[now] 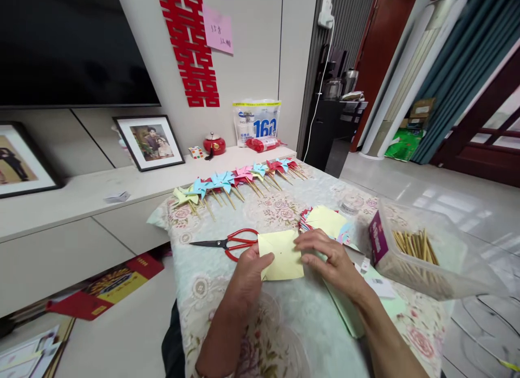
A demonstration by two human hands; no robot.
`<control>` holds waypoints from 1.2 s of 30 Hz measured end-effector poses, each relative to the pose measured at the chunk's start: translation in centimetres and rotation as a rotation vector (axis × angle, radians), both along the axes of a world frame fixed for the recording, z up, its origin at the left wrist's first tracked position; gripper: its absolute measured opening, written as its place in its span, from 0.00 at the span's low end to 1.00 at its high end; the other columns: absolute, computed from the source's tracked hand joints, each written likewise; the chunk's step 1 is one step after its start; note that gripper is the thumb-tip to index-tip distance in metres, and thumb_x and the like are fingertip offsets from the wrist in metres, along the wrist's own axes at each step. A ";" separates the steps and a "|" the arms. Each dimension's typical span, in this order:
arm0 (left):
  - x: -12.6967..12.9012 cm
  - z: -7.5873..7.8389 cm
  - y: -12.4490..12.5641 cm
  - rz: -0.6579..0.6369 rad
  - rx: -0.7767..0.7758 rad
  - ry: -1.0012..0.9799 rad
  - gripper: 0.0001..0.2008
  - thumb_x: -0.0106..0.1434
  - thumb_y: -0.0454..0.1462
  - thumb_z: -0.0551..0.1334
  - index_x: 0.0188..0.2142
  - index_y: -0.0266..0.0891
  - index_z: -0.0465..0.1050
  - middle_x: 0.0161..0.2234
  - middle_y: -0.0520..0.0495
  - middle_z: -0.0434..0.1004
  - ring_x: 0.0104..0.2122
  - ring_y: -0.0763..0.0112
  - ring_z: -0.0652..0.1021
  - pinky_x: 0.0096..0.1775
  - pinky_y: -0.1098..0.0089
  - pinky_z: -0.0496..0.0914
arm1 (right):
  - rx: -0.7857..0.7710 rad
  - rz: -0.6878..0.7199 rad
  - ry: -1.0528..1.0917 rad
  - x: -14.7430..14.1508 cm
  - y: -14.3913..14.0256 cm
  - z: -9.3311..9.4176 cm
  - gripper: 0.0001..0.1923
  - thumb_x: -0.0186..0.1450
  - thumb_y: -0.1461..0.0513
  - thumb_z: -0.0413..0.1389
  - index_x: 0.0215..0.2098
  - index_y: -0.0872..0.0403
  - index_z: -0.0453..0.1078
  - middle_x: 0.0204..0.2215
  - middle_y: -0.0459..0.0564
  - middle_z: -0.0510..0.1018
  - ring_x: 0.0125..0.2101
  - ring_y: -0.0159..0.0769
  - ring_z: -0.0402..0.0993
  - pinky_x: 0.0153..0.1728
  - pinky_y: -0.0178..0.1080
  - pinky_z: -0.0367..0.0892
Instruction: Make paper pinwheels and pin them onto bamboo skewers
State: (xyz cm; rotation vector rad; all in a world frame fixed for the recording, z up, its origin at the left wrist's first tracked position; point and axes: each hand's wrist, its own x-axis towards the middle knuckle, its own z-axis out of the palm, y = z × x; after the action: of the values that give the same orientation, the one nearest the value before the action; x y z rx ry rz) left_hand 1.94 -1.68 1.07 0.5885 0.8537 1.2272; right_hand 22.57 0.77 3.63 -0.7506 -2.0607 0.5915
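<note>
A square of pale yellow paper [280, 264] with a small dark dot at its middle is held above the flowered tablecloth. My left hand [249, 272] pinches its left edge, thumb on top. At the right edge, my right hand [329, 256] has its fingers bent against the paper; whether they grip it is hard to make out. Red-handled scissors [225, 243] lie just beyond my left hand, blades pointing left. Behind my right hand sits a pile of cut paper with a yellow sheet [327, 221] on top. Green paper sheets [345, 307] lie partly under my right forearm.
Several paper pinwheels [222, 180] on sticks line the table's far edge. A clear plastic box [406, 278] of thin sticks stands at the right, near a tape roll [351, 203]. Behind the table runs a white cabinet [154, 186] with framed photos and a red pot [214, 145].
</note>
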 end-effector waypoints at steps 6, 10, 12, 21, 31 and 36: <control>0.5 -0.8 -1.1 0.145 0.018 -0.012 0.26 0.46 0.36 0.74 0.46 0.31 0.76 0.38 0.38 0.85 0.40 0.52 0.83 0.42 0.59 0.75 | -0.494 -0.207 0.176 -1.1 -0.3 -0.8 0.23 0.70 0.50 0.52 0.57 0.51 0.69 0.48 0.55 0.78 0.45 0.45 0.77 0.45 0.46 0.70; 1.4 -0.8 -1.2 0.133 0.066 -0.062 0.28 0.48 0.36 0.73 0.50 0.32 0.74 0.42 0.37 0.84 0.41 0.53 0.83 0.44 0.58 0.75 | -0.731 -0.102 0.275 -2.3 -0.3 -1.7 0.27 0.63 0.49 0.59 0.56 0.54 0.69 0.39 0.52 0.82 0.38 0.45 0.79 0.40 0.44 0.72; 1.7 -0.8 -1.2 0.115 0.083 -0.061 0.28 0.49 0.36 0.73 0.50 0.32 0.73 0.42 0.37 0.84 0.41 0.54 0.83 0.42 0.60 0.76 | -0.818 -0.023 0.372 -2.8 -0.4 -2.0 0.31 0.59 0.52 0.64 0.57 0.54 0.67 0.40 0.53 0.82 0.38 0.45 0.80 0.39 0.44 0.73; 1.2 -0.6 -1.2 0.048 -0.051 0.170 0.15 0.57 0.39 0.67 0.42 0.34 0.73 0.34 0.43 0.83 0.27 0.67 0.81 0.27 0.70 0.77 | -0.726 -0.149 0.529 -2.9 0.1 -2.0 0.30 0.55 0.59 0.65 0.55 0.53 0.67 0.46 0.53 0.83 0.44 0.45 0.81 0.42 0.43 0.75; 1.4 -0.9 -1.2 0.074 -0.013 0.290 0.18 0.52 0.34 0.70 0.41 0.33 0.70 0.31 0.43 0.83 0.23 0.69 0.80 0.25 0.71 0.75 | -0.694 -0.153 0.548 -2.9 0.1 -2.1 0.29 0.56 0.61 0.64 0.55 0.53 0.67 0.47 0.52 0.82 0.44 0.43 0.80 0.44 0.40 0.72; 0.4 -0.5 -0.9 0.061 -0.050 0.232 0.22 0.56 0.46 0.68 0.44 0.33 0.72 0.33 0.40 0.83 0.27 0.64 0.82 0.27 0.70 0.74 | -0.816 -0.093 0.621 -2.7 0.1 -1.9 0.29 0.55 0.62 0.66 0.55 0.53 0.68 0.43 0.50 0.84 0.39 0.40 0.81 0.39 0.38 0.72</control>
State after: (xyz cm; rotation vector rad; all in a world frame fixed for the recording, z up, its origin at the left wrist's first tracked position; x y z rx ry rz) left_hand 2.34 -2.57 0.53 0.6773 1.1005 1.2040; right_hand 19.90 0.90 1.71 -0.9453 -1.1715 1.4406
